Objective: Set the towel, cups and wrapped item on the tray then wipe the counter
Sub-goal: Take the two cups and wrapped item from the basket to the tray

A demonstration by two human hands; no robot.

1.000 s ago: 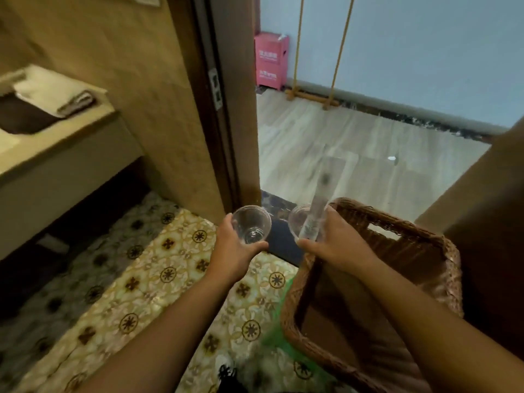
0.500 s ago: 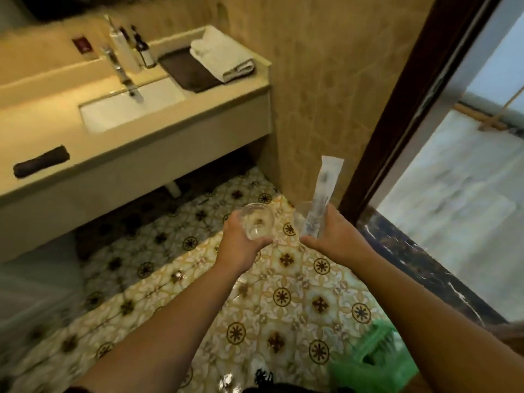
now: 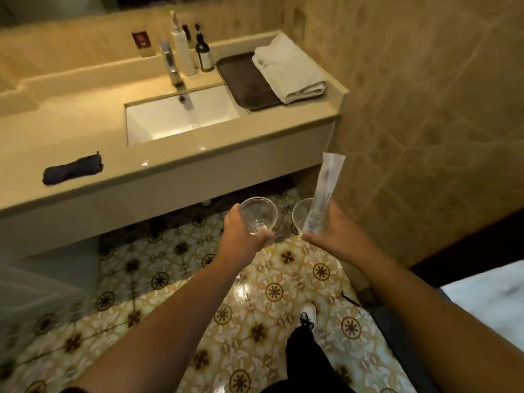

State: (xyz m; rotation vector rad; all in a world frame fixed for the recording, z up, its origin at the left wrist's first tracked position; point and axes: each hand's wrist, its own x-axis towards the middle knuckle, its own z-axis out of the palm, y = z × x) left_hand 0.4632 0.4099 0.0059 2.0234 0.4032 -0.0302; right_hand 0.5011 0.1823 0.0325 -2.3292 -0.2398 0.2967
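Head view: a cup (image 3: pixel 258 215) per hand, folded towel (image 3: pixel 289 68) on tray (image 3: pixel 241 80).

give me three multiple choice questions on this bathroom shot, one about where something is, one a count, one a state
1. Where is the towel?
A. in the sink
B. on the tray
C. on the floor

2. How many cups are held?
A. one
B. two
C. three

3. How is the wrapped item held?
A. upright in the right hand
B. flat on the counter
C. in the left hand

Answers: 1 B, it lies folded on the dark tray. 2 B, the left hand holds one cup, the right hand another cup. 3 A, it stands up from the right hand.
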